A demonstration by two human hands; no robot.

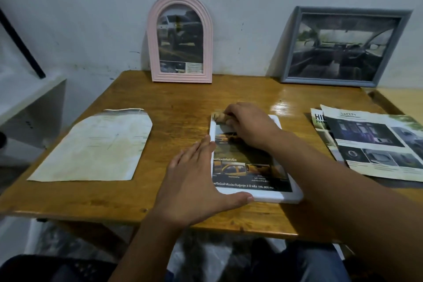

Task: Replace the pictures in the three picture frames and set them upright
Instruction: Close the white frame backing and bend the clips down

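Lying flat on wooden table [160, 107], near front edge, centre-right: white frame [263, 198] w/ car brochure pic [242, 167] showing face up, Thai print along bottom.

Left hand [194, 181] resting flat beside frame's left edge, fingers straight & spread a little, thumb stretched along frame's near edge, touching it. Pressing/bracing, not gripping.

Right hand [249, 126] reaching over frame's far end, fingers curled down at top left corner, fingertips [220, 118] bunched on frame's edge there. Looking like a pinch on frame edge or pic edge; can't tell which, fingertips partly hidden by knuckles.

Standing upright at back of table, leaning on wall [91, 18]: pink arched frame [179, 36] w/ truck pic inside, back centre; grey rectangular frame [343, 47] w/ car interior pic, back right, tilted back against wall. Well apart from each other.

Lying flat on left side of table: pale worn paper sheet [96, 146], one corner cut at an angle, well apart from white frame.

Lying at right edge of table: brochure pages [375, 142], overlapping, top one headed "SAFETY".

Showing at far left: white shelf unit [27, 98] & dark rod [20, 46] slanting across wall.
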